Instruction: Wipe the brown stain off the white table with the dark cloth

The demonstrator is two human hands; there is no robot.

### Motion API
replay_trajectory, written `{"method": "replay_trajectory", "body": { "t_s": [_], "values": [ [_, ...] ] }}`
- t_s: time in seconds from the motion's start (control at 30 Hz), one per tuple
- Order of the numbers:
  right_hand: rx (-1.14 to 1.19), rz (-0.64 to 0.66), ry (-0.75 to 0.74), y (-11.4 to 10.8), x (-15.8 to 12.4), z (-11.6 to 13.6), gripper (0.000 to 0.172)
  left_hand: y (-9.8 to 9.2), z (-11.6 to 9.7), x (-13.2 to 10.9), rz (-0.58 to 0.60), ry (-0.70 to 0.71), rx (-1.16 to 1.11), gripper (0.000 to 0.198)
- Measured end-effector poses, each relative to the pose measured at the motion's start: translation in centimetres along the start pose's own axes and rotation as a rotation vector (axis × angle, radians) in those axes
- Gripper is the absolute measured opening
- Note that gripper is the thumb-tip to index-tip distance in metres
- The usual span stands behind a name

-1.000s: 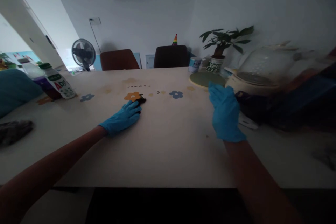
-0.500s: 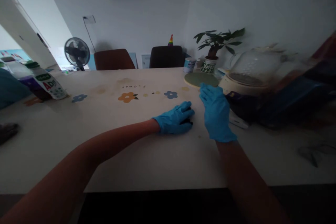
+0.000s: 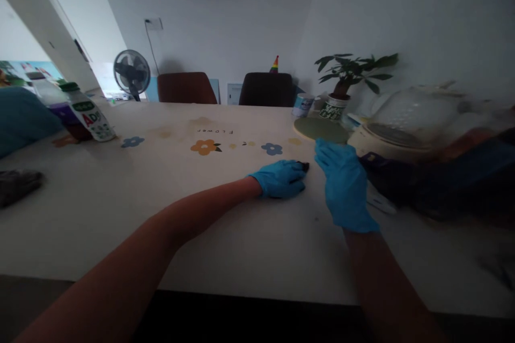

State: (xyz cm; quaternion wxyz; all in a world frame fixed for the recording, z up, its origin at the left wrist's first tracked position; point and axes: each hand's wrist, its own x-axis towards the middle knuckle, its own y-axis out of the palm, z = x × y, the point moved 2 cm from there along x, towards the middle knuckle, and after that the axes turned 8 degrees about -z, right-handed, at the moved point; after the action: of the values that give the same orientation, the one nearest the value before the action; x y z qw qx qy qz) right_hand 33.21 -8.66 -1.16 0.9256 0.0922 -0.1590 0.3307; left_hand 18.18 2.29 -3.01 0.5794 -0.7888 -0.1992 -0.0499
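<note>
Left hand: the left hand (image 3: pixel 280 178), in a blue glove, lies palm down on the table (image 3: pixel 225 214), its forearm crossing from the lower left. Its grip is pressed flat over a small dark thing.
Dark thing: the dark thing (image 3: pixel 305 166) shows only as a black tip past the left fingertips, close to the right hand. The rest is hidden under the glove, so its shape, long axis and direction cannot be told.
Right hand: the right hand (image 3: pixel 344 186), also in a blue glove, rests on the table just right of the left hand. Its fingers lie straight and close together, pointing away from the person, holding nothing.
Cooker: a pale round cooker (image 3: pixel 396 136) with a clear domed lid stands beyond the right hand. It is blurred, and its contents cannot be made out.
Dark mass: dark shapes (image 3: pixel 450 177) right of the cooker are too blurred to name.
Grey cloth: a grey cloth (image 3: pixel 18 185) lies at the left edge, partly cut off.
Round mat: a green round mat (image 3: pixel 321 129) lies flat beyond the right fingertips.
Bottle: a white bottle (image 3: pixel 86 114) with a green cap leans at far left; its contents are hidden.
Plant pot: a patterned pot (image 3: pixel 333 107) holds a green leafy plant.
Cup: a small cup (image 3: pixel 303 105) stands left of the pot, its inside unseen.
Far side: two chairs (image 3: pixel 225 89) and a fan (image 3: pixel 132 72) stand behind the table.
</note>
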Motion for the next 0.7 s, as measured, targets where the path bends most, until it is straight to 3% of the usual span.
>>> {"method": "replay_trajectory", "body": {
  "t_s": [0.17,0.43,0.57,0.7],
  "values": [
    [-0.017,0.025,0.004,-0.2,-0.1,0.4,0.044,-4.4,4.3,-5.2,-0.016,-0.250,0.085,0.055],
    [-0.019,-0.014,-0.010,0.8,-0.7,0.1,0.050,-12.3,10.9,-17.7,-0.202,-0.610,0.154,0.058],
    [0.057,-0.032,0.031,1.1,-0.9,0.0,0.054,-14.8,13.4,-22.8,-0.261,-0.799,0.228,0.081],
    [0.044,0.022,0.041,1.1,-0.7,0.1,0.059,-15.8,14.6,-24.5,-0.298,-0.853,0.258,0.092]
  ]
}}
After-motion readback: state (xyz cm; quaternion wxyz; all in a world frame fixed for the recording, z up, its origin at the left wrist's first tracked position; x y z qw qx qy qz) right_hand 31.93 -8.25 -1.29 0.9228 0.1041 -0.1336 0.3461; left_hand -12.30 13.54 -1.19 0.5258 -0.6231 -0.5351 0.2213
